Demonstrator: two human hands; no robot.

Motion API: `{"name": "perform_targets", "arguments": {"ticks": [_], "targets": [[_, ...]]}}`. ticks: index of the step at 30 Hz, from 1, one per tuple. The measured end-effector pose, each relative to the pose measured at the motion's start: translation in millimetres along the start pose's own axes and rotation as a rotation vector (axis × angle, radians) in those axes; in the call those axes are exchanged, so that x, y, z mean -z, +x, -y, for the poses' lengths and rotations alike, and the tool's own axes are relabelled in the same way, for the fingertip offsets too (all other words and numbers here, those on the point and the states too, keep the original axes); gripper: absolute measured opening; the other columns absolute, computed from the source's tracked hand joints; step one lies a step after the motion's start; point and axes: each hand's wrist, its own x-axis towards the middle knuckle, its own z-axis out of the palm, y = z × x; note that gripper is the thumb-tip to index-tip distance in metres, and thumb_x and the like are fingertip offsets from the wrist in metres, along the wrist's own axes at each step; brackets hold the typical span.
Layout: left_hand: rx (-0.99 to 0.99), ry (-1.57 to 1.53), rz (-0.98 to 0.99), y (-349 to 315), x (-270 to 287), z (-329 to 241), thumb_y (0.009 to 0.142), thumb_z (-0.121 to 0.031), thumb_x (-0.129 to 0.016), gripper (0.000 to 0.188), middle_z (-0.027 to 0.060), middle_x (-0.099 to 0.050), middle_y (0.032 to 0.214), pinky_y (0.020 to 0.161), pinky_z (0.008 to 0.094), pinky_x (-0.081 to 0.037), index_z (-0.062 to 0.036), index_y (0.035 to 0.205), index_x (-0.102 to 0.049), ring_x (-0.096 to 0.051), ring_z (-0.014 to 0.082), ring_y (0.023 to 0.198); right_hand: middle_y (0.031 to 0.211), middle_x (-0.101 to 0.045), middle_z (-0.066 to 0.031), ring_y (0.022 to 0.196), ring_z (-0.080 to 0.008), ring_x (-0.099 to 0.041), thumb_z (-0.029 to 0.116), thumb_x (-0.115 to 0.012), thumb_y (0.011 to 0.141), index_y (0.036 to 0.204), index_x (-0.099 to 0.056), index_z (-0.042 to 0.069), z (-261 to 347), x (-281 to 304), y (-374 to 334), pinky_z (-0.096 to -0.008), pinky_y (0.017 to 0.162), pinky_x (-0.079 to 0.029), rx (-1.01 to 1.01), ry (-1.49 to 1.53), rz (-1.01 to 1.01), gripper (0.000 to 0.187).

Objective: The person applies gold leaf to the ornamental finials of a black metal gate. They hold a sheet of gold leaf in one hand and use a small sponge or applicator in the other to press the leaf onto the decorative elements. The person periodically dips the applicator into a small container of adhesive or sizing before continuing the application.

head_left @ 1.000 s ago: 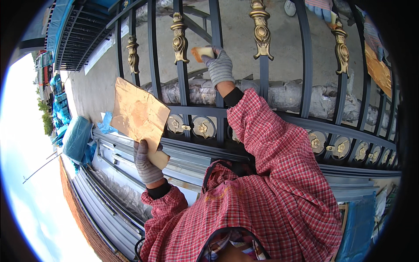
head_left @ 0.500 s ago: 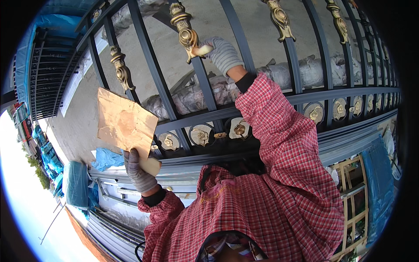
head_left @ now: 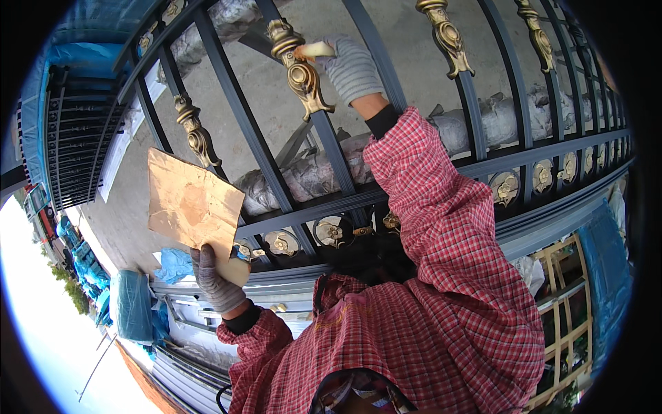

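My right hand (head_left: 352,70), in a grey striped glove, is closed on a cream piece of sponge (head_left: 318,50). Its brownish tip touches the upper part of a gold cast ornament (head_left: 303,79) on a dark fence bar. Lower left, my gloved left hand (head_left: 218,284) grips a flat gold-stained piece of cardboard (head_left: 192,200), with a darker round smear in its middle. A pale cream piece (head_left: 236,271) shows beside the left fingers, under the cardboard; whether it is separate I cannot tell.
More gold ornaments (head_left: 448,41) sit on neighbouring bars. Below the rail (head_left: 441,171) runs a row of rings with gold flowers (head_left: 507,188). Wrapped long bundles (head_left: 303,172) lie behind the bars. Dark railings (head_left: 83,138) stand left; a wooden lattice (head_left: 569,310) and blue sheeting (head_left: 607,276) lie right.
My right hand has moved the sponge up from the ornament's lower tip to its upper part. My left hand still holds the cardboard, and the whole view has shifted slightly.
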Motion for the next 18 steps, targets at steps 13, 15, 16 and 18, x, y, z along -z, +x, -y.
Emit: {"name": "perform_targets", "arguments": {"ticks": [13, 15, 16, 18], "targets": [[-0.03, 0.054, -0.084, 15.3, 6.4, 5.4, 0.074, -0.031, -0.059, 0.039, 0.0052, -0.053, 0.074, 0.038, 0.0242, -0.045, -0.0068, 0.103, -0.049, -0.051, 0.0149, 0.053, 0.083, -0.058, -0.0147, 0.076, -0.0313, -0.055, 0.017, -0.061, 0.068, 0.082, -0.059, 0.005, -7.3, -11.9, 50.2, -0.0366, 0.067, -0.044, -0.08, -0.444, 0.248, 0.018], [-0.033, 0.055, -0.111, 15.6, 13.0, 9.2, 0.074, -0.031, -0.059, 0.039, 0.0052, -0.053, 0.074, 0.038, 0.0237, -0.044, -0.0068, 0.103, -0.049, -0.051, 0.0149, 0.053, 0.084, -0.057, -0.0147, 0.078, -0.0313, -0.055, 0.016, -0.06, 0.069, 0.082, -0.06, 0.005, 10.2, 0.8, 53.0, -0.0367, 0.067, -0.044, -0.122, -0.368, 0.335, 0.017], [-0.037, 0.047, -0.113, 16.2, 13.4, 9.5, 0.073, -0.031, -0.06, 0.039, 0.0053, -0.053, 0.074, 0.039, 0.0235, -0.044, -0.0068, 0.103, -0.05, -0.051, 0.0149, 0.054, 0.084, -0.057, -0.0146, 0.079, -0.0312, -0.055, 0.015, -0.059, 0.069, 0.082, -0.06, 0.005, 15.7, 7.1, 53.5, -0.0368, 0.068, -0.044, -0.151, -0.333, 0.375, 0.016], [-0.038, 0.021, -0.149, 17.6, 10.1, 10.2, 0.073, -0.031, -0.06, 0.039, 0.0054, -0.053, 0.073, 0.038, 0.0239, -0.044, -0.0069, 0.102, -0.05, -0.052, 0.015, 0.054, 0.085, -0.057, -0.015, 0.079, -0.0313, -0.055, 0.015, -0.057, 0.07, 0.083, -0.059, 0.004, 6.3, -6.0, 59.9, -0.0358, 0.071, -0.044, 0.129, -0.323, 0.15, 0.017]]}}
